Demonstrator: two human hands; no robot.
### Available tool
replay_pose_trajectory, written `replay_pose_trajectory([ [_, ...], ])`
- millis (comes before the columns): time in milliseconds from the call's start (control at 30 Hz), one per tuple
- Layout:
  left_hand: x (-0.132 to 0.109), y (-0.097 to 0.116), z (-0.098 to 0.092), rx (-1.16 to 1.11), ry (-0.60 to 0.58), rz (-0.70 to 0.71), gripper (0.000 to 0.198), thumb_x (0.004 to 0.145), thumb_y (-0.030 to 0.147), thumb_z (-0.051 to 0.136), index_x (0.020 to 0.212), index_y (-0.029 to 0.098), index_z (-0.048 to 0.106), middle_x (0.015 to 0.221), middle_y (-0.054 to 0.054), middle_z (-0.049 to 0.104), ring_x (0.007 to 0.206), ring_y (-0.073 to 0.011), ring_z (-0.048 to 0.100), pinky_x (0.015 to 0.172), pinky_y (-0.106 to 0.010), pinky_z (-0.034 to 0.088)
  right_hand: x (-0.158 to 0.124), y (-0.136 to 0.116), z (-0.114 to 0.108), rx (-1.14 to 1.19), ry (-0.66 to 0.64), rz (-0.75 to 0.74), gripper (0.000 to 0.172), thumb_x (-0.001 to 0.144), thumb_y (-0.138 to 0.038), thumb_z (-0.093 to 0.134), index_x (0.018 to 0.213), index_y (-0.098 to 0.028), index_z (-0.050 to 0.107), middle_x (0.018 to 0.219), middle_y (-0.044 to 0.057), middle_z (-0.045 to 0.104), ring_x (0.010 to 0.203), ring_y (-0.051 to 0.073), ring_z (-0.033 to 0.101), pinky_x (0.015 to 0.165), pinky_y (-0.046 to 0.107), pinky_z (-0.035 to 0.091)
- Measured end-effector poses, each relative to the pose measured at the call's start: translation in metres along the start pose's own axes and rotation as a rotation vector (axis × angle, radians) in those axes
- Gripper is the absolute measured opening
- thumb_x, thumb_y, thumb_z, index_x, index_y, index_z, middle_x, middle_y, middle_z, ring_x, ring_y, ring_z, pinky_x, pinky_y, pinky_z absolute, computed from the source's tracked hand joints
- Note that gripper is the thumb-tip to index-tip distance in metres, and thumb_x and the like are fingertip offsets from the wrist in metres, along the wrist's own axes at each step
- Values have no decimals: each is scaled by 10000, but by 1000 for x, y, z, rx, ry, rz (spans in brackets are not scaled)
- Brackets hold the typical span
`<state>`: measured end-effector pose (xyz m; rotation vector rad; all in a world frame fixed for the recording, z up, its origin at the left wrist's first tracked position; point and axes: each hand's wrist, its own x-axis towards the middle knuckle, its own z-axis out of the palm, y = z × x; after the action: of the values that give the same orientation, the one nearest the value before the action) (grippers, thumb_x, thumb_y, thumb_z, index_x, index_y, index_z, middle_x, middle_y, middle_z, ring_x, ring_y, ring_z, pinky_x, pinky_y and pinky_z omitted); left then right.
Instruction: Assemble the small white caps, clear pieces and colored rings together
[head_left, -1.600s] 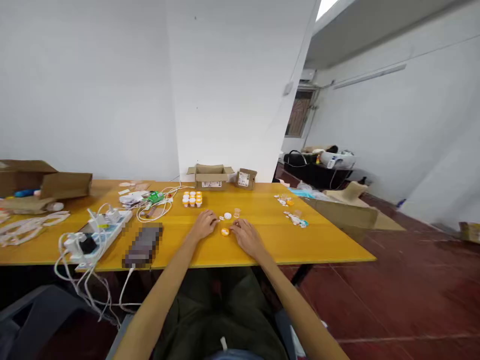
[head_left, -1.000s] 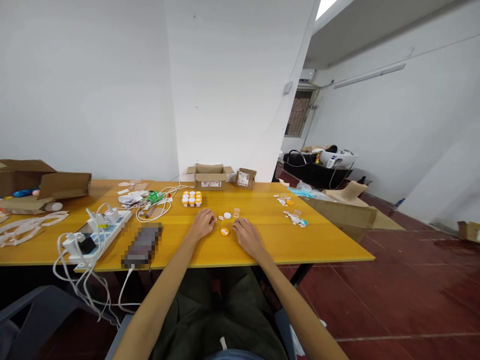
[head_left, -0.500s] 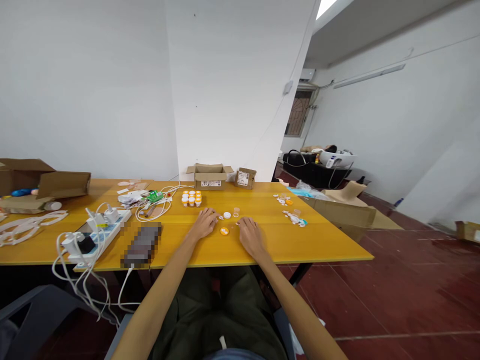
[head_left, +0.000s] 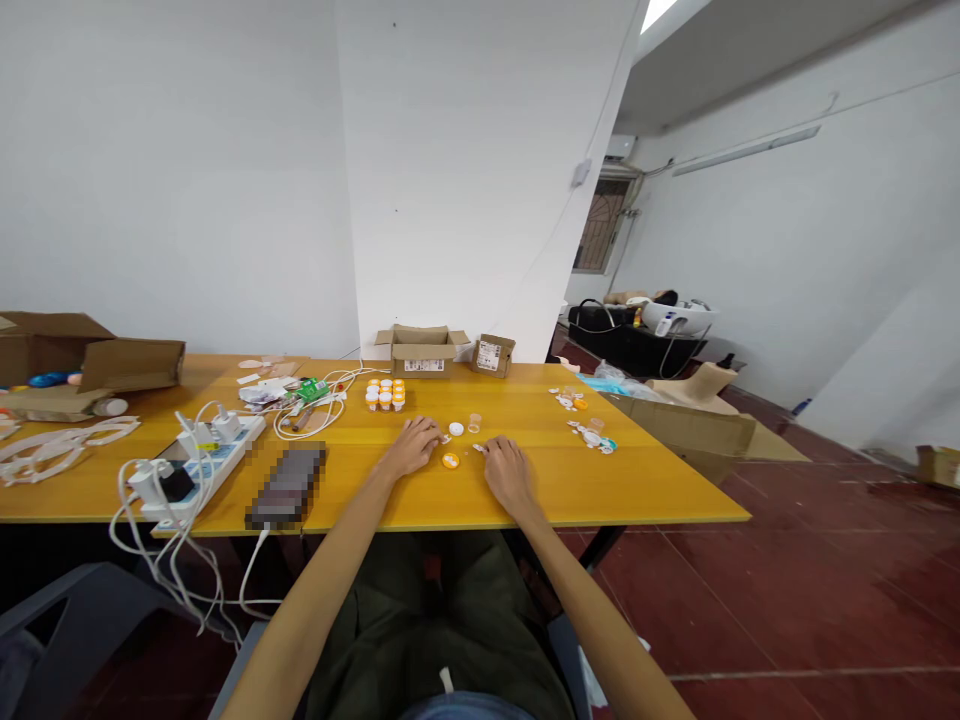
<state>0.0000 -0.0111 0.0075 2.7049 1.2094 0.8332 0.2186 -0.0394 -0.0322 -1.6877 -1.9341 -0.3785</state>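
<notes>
My left hand (head_left: 412, 446) rests palm down on the wooden table, fingers stretched and slightly spread, their tips at small white pieces (head_left: 446, 439). Opposite it, my right hand (head_left: 508, 473) lies palm down with loosely bent fingers. A small white piece (head_left: 478, 448) shows at its fingertips. Between the hands are a round orange-and-white part (head_left: 451, 461), a white disc (head_left: 456, 429) and a small clear cup (head_left: 475, 423). What lies under the fingers is hidden.
A block of orange-and-white small jars (head_left: 385, 395) stands beyond my left hand. Cardboard boxes (head_left: 425, 366) sit by the wall. More loose parts (head_left: 592, 438) are at the right. A power strip (head_left: 214, 470), cables and a blurred dark phone-like slab (head_left: 286, 486) occupy the left.
My right hand has shifted slightly right, showing more of the small white piece by its fingertips. My left hand stays almost where it was. The view has moved a little.
</notes>
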Motion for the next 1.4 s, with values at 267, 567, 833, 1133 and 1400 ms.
replay_pose_trajectory([
  [267,-2,7,-5,-24,13,12,210,964,220,453,1030,255,650,1050,-57,654,1002,-234,534,979,-412,407,2,11,13,88,59,-70,216,933,-112,477,880,-249,635,918,97,684,908,251,621,783,344,450],
  [567,-3,14,-5,11,-47,107,234,912,399,576,1063,232,642,1088,-73,638,1028,-252,533,954,-408,416,2,3,5,79,40,-31,205,933,-108,487,860,-238,628,927,102,693,918,247,631,801,337,456],
  [833,-2,16,-4,26,-84,122,202,930,380,536,1003,242,665,1054,-70,636,1020,-247,539,964,-421,413,2,4,5,88,63,-63,221,924,-94,478,865,-240,632,931,104,676,907,254,614,796,349,460],
  [1133,-1,10,4,16,-40,145,213,911,428,595,991,257,693,1041,-56,639,1011,-239,548,971,-406,414,2,-6,-14,263,74,-394,236,968,-155,466,934,-243,683,1054,87,654,977,234,592,885,374,476],
  [1400,0,12,1,-14,-84,148,252,922,461,592,1022,260,708,1090,-71,644,1065,-250,543,993,-417,408,2,-6,-19,351,-3,-458,193,971,-184,513,929,-234,695,1096,85,657,1029,227,599,911,380,484],
])
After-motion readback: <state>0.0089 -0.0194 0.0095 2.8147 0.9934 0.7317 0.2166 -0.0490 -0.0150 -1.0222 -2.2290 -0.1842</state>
